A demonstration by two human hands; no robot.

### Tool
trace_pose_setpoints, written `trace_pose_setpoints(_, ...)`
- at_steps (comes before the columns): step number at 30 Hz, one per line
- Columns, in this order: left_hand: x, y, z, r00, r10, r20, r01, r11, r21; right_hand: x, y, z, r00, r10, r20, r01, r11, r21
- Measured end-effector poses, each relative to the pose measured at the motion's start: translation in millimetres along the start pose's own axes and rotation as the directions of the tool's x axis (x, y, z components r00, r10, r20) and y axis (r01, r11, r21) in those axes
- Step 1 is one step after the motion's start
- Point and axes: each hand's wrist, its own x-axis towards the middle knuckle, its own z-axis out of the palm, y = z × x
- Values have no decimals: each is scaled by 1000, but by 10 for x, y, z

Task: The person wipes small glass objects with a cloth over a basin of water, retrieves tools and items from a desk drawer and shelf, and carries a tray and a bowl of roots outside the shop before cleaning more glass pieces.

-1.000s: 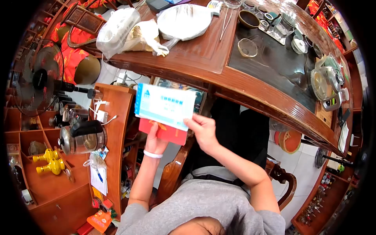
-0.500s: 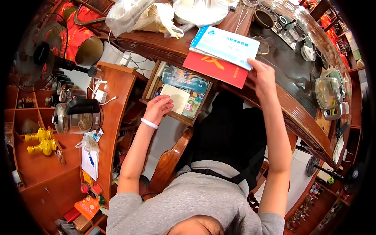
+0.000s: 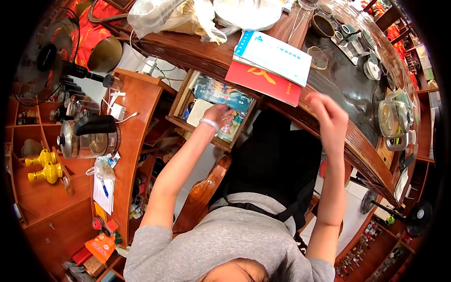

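My left hand (image 3: 218, 114), with a white band at its wrist, is over the pulled-out drawer (image 3: 182, 123). Its fingers are apart above the contents, with nothing seen in them. Below it lie a cream notepad (image 3: 198, 111), a blue printed packet (image 3: 221, 93) and small colourful items. My right hand (image 3: 330, 117) is off the table's front edge, fingers loosely bent and holding nothing visible. To its left, a blue-and-white receipt book (image 3: 277, 55) rests on a red booklet (image 3: 263, 83) with gold print, which juts over the edge.
Plastic bags (image 3: 188, 19) sit at the table's back left. A tea tray (image 3: 345, 89) with cups and a glass pot (image 3: 392, 113) lies to the right. On the left, a side counter (image 3: 136, 113) bears a kettle (image 3: 91, 136) and notepad (image 3: 104, 192); a fan (image 3: 47, 58) stands behind.
My right hand has let go of the receipt book and drawn back to the right. My left hand has moved right, further over the drawer.
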Motion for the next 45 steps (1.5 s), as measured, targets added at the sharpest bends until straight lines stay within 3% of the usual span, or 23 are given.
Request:
trace_pose_setpoints(2,74,-12,83,1000,7,-19,-8,1000,-10,-217,87,25,992,30,119,-32,999,16)
trace_pose_setpoints(5,178,-4,127,992,-25,-121,13,995,-99,-438,394,137,988,33,151,-34,999,10)
trace_pose_setpoints(9,364,-3,72,978,-6,-209,-3,999,-42,-613,552,287,977,94,190,-100,995,25)
trace_pose_setpoints(12,298,59,111,968,20,-251,-20,1000,2,-666,596,405,970,17,241,-1,998,-68)
trace_pose_setpoints(15,-32,99,13,963,225,-146,-209,970,121,-706,663,541,960,3,280,9,999,-44)
trace_pose_setpoints(18,-289,121,-338,982,180,-61,-172,978,114,-734,923,734,945,100,311,-117,992,37)
trace_pose_setpoints(20,-569,93,-443,976,217,36,-219,944,246,-684,1038,959,956,159,245,-199,968,150)
trace_pose_setpoints(22,-907,52,-400,974,210,83,-225,941,254,-605,1105,1153,913,207,352,-263,957,120)
trace_pose_setpoints(24,-1165,36,-302,968,209,136,-239,934,265,-562,974,1253,817,233,527,-385,901,198)
trace_pose_setpoints(26,-1306,-64,-168,948,278,152,-308,923,230,-582,889,1298,778,174,603,-438,839,323)
trace_pose_setpoints(28,-1360,-167,-99,916,307,260,-376,882,285,-602,667,1101,796,190,575,-409,869,278)
trace_pose_setpoints(29,-1399,-188,-17,904,301,304,-385,881,275,-606,590,964,862,80,501,-207,957,203)
trace_pose_setpoints(31,-1491,-204,191,890,291,351,-391,884,257,-559,442,636,911,-138,390,126,990,57)
trace_pose_setpoints(34,-1472,-139,510,651,548,525,-699,703,132,-415,195,15,859,-378,346,441,889,-122)
trace_pose_setpoints(36,-1529,-102,746,450,693,563,-887,420,192,-432,87,-365,888,-299,350,381,904,-195)
trace_pose_setpoints(38,-1531,-123,873,442,569,693,-894,340,291,-507,10,-636,879,-244,410,391,861,-326)
trace_pose_setpoints(39,-1535,-225,879,522,473,710,-843,412,345,-584,58,-703,884,-242,401,392,850,-351)
trace_pose_setpoints(40,-1500,-316,927,436,447,781,-896,298,330,-675,142,-737,890,-237,389,388,841,-376)
trace_pose_setpoints(42,-1341,-533,943,426,378,822,-897,293,330,-829,321,-760,896,-174,408,362,819,-445)
trace_pose_setpoints(44,-1145,-676,914,513,266,816,-858,175,483,-1063,671,-806,935,-93,343,259,839,-478)
trace_pose_setpoints(45,-1002,-781,873,543,213,812,-839,180,514,-1164,829,-774,945,-138,297,274,831,-484)
